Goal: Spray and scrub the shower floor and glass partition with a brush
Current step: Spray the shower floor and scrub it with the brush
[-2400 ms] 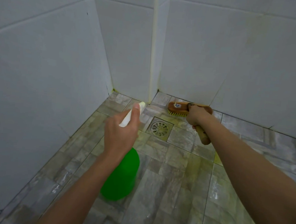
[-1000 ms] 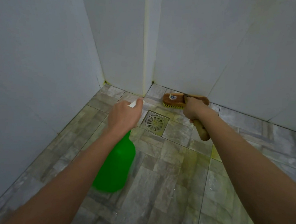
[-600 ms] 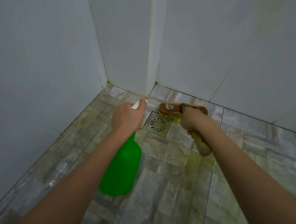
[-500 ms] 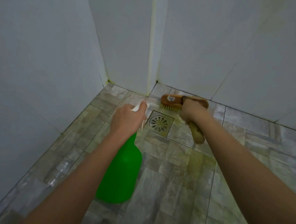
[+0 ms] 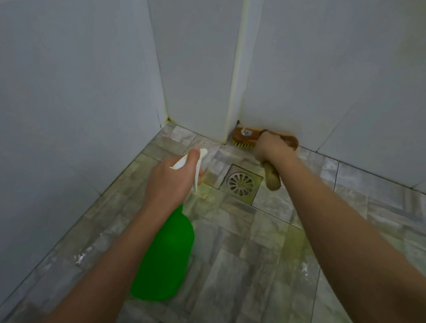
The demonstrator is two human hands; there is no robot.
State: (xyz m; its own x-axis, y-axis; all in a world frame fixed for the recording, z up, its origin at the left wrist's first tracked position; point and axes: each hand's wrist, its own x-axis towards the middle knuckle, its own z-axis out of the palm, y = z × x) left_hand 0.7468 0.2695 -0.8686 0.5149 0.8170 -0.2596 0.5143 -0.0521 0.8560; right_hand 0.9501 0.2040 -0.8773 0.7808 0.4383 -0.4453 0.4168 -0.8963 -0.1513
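Head view, right hand (image 5: 270,147): clenched round the brush (image 5: 244,137), fist on top of it, arm stretched out to the far wall (image 5: 345,70).
Brush, where: at the foot of that wall, its head tucked against the corner post (image 5: 238,59), yellow bristles down on the floor (image 5: 248,269).
Brush, why there: I'd say that joint is where grime collects, so the head is pushed right into it, with the fist above for downward pressure.
Brush, axis: the head runs along the wall's foot, its free end toward the post on the left. The handle comes out under the fist toward the person and ends just beside the drain (image 5: 241,183).
Left hand (image 5: 171,180): wrapped round the neck of the bottle (image 5: 166,258), thumb up on the white spray head. Whether a finger is pulling the trigger, I can't tell.
Bottle, where: in the air over the left tiles, nearer the person than the brush and well apart from it.
Bottle, axis: tilted, green base back toward the person, nozzle forward and down at the tiles left of the drain.
Bottle, why so: held ready, I reckon, to wet the patch the brush works next.
Floor: shiny and wet in places, with a yellowish tinge round the drain.
Glass partition: I can't pick one out from here.
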